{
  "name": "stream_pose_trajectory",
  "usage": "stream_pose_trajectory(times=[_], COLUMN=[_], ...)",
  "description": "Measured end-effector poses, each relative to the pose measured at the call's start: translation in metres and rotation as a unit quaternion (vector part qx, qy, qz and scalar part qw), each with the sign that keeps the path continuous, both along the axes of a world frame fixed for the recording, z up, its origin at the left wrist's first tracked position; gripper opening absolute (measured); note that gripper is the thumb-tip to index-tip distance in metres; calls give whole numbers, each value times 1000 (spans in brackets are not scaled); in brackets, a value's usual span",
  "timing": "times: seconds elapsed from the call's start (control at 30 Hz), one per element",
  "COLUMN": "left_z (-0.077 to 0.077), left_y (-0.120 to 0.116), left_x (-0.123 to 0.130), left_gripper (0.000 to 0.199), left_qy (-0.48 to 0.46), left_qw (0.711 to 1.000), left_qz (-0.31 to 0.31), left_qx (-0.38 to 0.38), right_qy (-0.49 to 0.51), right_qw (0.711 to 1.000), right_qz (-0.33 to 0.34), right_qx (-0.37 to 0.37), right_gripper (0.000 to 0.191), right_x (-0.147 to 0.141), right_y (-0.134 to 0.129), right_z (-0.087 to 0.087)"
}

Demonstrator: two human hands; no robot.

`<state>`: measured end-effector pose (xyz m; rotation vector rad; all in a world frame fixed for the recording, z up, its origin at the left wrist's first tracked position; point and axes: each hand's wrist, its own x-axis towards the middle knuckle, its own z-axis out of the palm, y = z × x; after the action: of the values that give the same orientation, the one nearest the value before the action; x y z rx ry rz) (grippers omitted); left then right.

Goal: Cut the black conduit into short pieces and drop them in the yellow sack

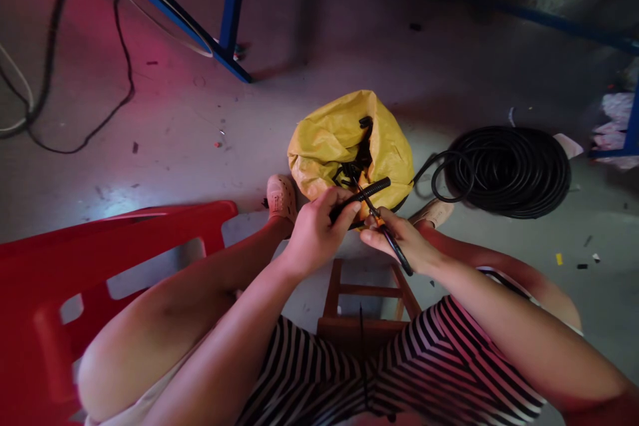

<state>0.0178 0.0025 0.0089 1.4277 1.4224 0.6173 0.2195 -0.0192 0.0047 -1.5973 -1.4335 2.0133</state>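
Note:
My left hand (315, 229) is closed round a black corrugated tube (377, 188), whose free end points up to the right. In my right hand (407, 239) is a pair of scissors (394, 246) with black and orange handles; the blades lie across the tube. Whether they have bitten into it I cannot tell. Just beyond both hands, a yellow bag (327, 126) stands on the floor with its mouth open. Inside it are dark pieces (367, 140), partly hidden by the bag's folds.
A large coil of black tubing (509, 173) lies on the floor to the right, with a loop running toward the bag. On the left is a red plastic stool (124, 233). A wooden stool (369, 326) is between my legs. Blue metal frames (232, 6) and cables (122, 46) are further off.

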Motion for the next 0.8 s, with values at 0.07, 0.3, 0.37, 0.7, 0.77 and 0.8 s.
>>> stream_pose_trajectory(times=[0.07, 0.3, 0.37, 0.7, 0.77, 0.8], left_z=[-1, -3, -3, 0, 0, 0], left_y=[0, -2, -2, -3, -3, -4], left_x=[-1, -2, -2, -1, -1, -1], left_gripper=[13, 15, 16, 14, 14, 13], left_qy=[-4, -10, -12, 3, 3, 2], left_qw=[1000, 1000, 1000, 999, 999, 999], left_qz=[-5, -6, -3, 25, 27, 26], left_qx=[2, 2, 2, 28, 36, 38], right_qy=[9, 17, 23, 8, 8, 9], right_qw=[1000, 1000, 999, 999, 999, 999], right_qz=[-4, -4, -8, -14, -17, -16], right_qx=[-1, -19, -25, -31, -29, -28], right_gripper=[54, 52, 51, 53, 52, 52], right_x=[0, 0, 0, 0, 0, 0], right_y=[0, 1, 1, 0, 1, 2], right_z=[2, 6, 6, 4, 5, 5])
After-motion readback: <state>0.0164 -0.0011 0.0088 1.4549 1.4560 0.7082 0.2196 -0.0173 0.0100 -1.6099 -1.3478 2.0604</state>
